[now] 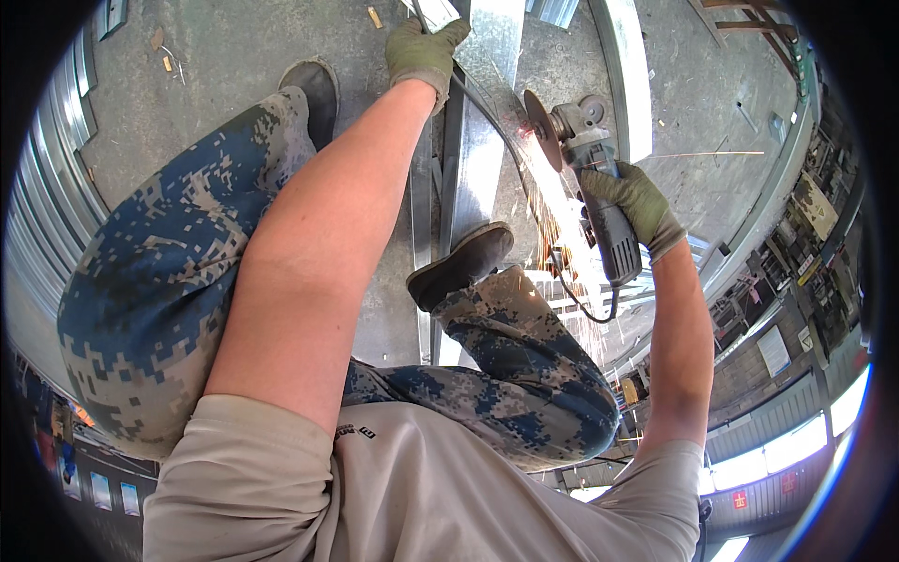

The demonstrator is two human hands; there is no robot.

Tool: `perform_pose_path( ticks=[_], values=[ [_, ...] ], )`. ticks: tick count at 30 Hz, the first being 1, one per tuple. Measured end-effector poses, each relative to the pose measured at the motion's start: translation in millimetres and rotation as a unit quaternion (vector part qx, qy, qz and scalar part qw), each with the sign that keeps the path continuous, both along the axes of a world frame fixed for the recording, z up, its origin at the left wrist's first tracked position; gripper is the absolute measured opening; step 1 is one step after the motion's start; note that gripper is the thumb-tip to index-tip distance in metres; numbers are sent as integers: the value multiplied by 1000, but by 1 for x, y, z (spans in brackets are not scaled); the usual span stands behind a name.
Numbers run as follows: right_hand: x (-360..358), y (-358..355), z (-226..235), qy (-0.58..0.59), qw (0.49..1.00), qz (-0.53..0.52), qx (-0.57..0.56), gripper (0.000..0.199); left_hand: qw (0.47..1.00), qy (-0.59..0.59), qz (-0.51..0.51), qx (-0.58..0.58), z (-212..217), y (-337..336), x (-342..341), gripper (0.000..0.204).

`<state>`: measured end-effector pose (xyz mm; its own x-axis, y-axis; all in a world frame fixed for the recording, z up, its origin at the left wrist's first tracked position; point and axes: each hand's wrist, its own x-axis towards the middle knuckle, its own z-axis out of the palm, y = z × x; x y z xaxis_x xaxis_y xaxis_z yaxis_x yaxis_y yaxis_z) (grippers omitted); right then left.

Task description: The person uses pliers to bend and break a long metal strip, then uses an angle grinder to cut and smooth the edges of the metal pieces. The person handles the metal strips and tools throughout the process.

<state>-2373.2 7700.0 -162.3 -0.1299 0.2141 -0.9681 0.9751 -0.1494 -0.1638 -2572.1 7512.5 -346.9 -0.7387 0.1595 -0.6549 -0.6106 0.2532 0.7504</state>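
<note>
My right hand (pixel 637 206), in a green work glove, is wrapped round the body of a grey and black angle grinder (pixel 613 229). The grinder's thin disc (pixel 543 129) meets the edge of a shiny metal profile (pixel 482 140), and orange sparks (pixel 562 220) stream back toward my bent leg. Farther left, my left hand (pixel 423 54), gloved alike, is closed at the profile's far end beside a white piece (pixel 438 13). A black cord (pixel 492 117) passes under or through this hand; its fingertips are hidden, so what it grips cannot be told.
My shoes (pixel 461 267) flank the profile on the concrete floor (pixel 225 56). A curved pale metal strip (pixel 626 75) lies right of the grinder. Stacked metal profiles (pixel 56 178) line the left side. Cluttered parts (pixel 782 244) stand at the right. The grinder's cable (pixel 585 314) loops below it.
</note>
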Motion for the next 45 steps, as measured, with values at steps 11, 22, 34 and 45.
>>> perform_pose_path(
  ticks=[11, 22, 34, 45],
  values=[
    [4, 2, 6, -26, 1000, -5, -7, 50, 999, -18, -43, -20, 6, -1, -5, 41],
    [54, -16, 57, 62, 984, -165, 27, 46, 998, -43, -20, 37, 1, -3, -7, 32],
    [100, -41, 62, 137, 926, -343, 79, 43, 992, -71, -89, 48, -8, -16, -8, 29],
    [125, -26, 105, 365, 729, -570, 103, 48, 948, 224, -91, -207, 14, -44, -20, 47]
  ],
)
